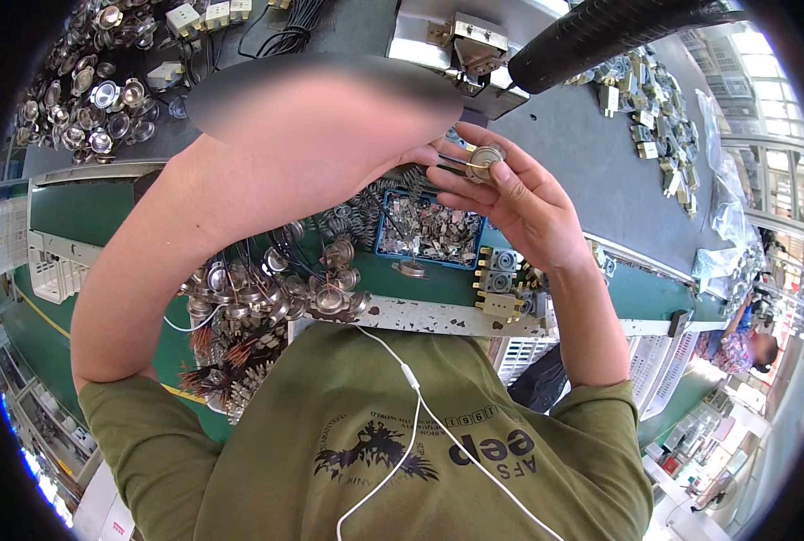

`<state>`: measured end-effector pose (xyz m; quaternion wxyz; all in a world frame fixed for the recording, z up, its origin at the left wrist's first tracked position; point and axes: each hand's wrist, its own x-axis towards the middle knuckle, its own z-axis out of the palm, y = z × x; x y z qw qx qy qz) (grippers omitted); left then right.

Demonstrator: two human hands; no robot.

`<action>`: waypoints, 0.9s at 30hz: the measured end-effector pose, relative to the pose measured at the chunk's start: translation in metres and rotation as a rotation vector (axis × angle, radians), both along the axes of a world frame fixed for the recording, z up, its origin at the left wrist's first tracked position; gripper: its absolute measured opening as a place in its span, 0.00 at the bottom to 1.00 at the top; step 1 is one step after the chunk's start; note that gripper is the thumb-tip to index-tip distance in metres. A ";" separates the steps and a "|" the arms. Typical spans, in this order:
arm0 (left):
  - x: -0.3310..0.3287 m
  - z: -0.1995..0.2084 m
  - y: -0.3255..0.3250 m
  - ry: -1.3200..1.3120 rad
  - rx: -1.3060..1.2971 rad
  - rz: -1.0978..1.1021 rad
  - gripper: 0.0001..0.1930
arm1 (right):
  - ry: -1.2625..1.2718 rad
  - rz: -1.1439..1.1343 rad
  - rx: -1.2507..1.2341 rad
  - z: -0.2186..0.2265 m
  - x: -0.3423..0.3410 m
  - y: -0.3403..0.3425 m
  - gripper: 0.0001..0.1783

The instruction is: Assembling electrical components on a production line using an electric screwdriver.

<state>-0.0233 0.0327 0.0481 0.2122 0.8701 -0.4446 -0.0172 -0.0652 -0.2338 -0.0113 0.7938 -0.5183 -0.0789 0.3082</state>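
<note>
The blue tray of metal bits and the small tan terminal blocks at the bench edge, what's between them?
Head view: nothing lies between the blue tray and the terminal blocks, only green bench top.

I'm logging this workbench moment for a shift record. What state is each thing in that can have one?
Right hand: raised, fingers pinching a round metal part.
Left hand: mostly blurred, fingertips meeting the same part.
Blue tray: open, filled with small metal pieces.
Wired round parts: heaped at the bench edge.
White earphone cable: hanging loose over the green shirt.
</note>
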 end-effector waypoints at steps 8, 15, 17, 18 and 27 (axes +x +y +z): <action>-0.007 -0.003 -0.005 0.013 0.036 0.069 0.13 | -0.309 -0.211 -0.433 -0.004 -0.004 0.004 0.26; -0.011 -0.028 -0.014 0.246 -0.361 0.054 0.08 | -0.270 -0.619 0.090 0.004 -0.013 0.032 0.16; -0.005 -0.033 -0.013 0.165 -0.323 0.060 0.07 | -0.282 -0.597 0.186 0.022 -0.018 0.042 0.16; -0.001 -0.033 -0.012 0.091 -0.289 0.051 0.07 | -0.294 -0.589 0.274 0.025 -0.018 0.045 0.16; -0.004 -0.010 0.005 -0.346 0.019 -0.048 0.07 | -0.342 0.158 -0.648 0.048 0.017 0.015 0.17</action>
